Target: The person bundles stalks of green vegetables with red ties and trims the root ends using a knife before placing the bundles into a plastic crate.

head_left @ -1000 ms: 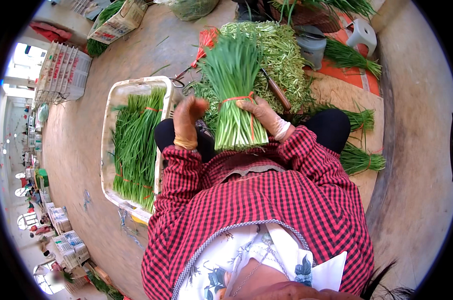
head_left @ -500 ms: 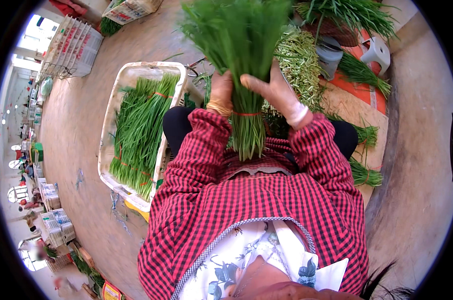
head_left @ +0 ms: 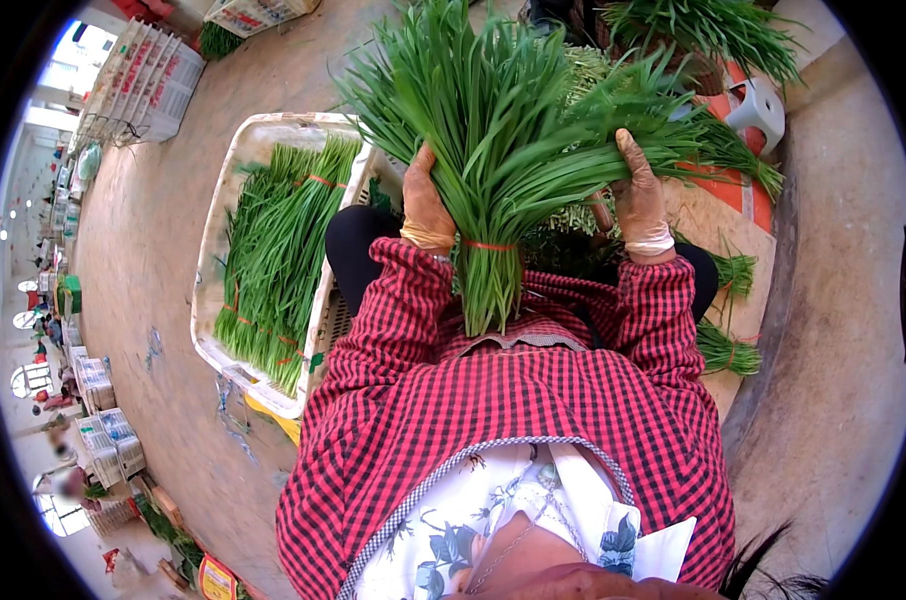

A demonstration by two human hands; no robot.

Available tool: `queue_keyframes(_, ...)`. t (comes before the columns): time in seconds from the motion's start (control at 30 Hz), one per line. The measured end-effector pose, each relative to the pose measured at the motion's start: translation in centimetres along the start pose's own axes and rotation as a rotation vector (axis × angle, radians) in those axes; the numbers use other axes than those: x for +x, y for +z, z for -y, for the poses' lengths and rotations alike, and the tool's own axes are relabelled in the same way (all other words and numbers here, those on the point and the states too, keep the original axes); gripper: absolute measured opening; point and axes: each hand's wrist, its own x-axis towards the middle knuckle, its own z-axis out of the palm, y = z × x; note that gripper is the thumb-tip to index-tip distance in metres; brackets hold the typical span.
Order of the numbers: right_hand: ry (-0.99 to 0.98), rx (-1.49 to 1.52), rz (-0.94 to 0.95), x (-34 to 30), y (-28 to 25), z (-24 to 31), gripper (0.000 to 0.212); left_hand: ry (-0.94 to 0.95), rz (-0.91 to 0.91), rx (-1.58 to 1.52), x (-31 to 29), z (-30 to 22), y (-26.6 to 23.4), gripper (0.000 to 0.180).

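Note:
A large bunch of green garlic chives [head_left: 491,200], tied near its base with a red band, stands before my lap, cut ends towards me. My left hand [head_left: 428,210] grips its left side, thumb up along the leaves and fingers hidden behind. With my right hand [head_left: 641,205] I hold a share of the leaves bent out to the right, so the top splits into two fans; most of those fingers are behind the leaves. Both hands wear thin, stained gloves. To the left, a white plastic crate [head_left: 303,120] contains several banded chive bundles [head_left: 283,240].
Cut stalks [head_left: 585,70] lie heaped beyond the bunch. On the right are a board [head_left: 698,215] with tied bundles [head_left: 728,350], a white stool [head_left: 758,115] and more loose chives [head_left: 708,35]. Stacked crates [head_left: 158,85] stand at the far left.
My hands have moved apart, the right one outwards with part of the leaves. The bunch's top, blurred and gathered before, is now spread into two fans.

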Motion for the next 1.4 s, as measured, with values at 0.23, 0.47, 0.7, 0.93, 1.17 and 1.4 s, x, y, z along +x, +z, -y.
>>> queue_keyframes(0.23, -0.026, 0.027, 0.142, 0.3, -0.9, 1.0, 0.031, -0.014, 0.033, 0.021, -0.5, -0.6, -0.1, 0.036)
queue_keyframes(0.47, -0.002, -0.065, 0.092, -0.2, -0.9, 1.0, 0.031, -0.013, 0.132, -0.014, -0.2, -0.5, -1.8, 0.037)
queue_keyframes(0.7, -0.129, -0.169, 0.199, -0.6, 0.0, 1.3, 0.041, -0.005, 0.093, 0.010, -1.3, -0.9, -0.1, 0.038)
queue_keyframes(0.93, -0.273, -0.827, 0.139, -0.1, -0.3, 1.6, 0.049, 0.057, -0.034, 0.102, -1.8, -1.0, 2.6, 0.036)
queue_keyframes(1.17, 0.033, -1.102, 0.432, -2.6, 2.0, -0.2, 0.046, 0.110, -0.022, 0.035, -1.1, -1.0, 2.0, 0.037)
queue_keyframes(1.4, 0.087, -0.772, 0.337, -3.6, 1.8, -8.6, 0.081, 0.092, 0.066, 0.450, -2.1, -1.5, 8.1, 0.042)
